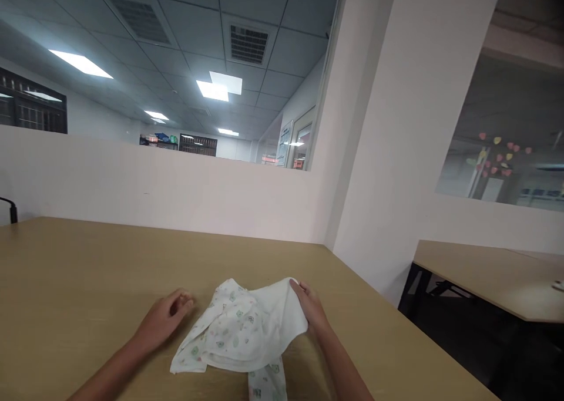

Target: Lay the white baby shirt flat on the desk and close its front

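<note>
Patterned cloth (240, 333), cut off below, pinched by right hand (311, 307); left hand (170, 313) loosely curled, empty

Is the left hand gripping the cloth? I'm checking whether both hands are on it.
No, the left hand rests on the table beside the cloth, clear of it; only the right hand holds its edge.

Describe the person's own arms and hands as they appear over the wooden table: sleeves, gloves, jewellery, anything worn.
Both forearms come in bare from the bottom edge; no sleeve reaches into view. The left hand and the right hand are ungloved. No ring, watch or bracelet shows on either wrist or on the fingers that can be seen. No markings are visible.
</note>
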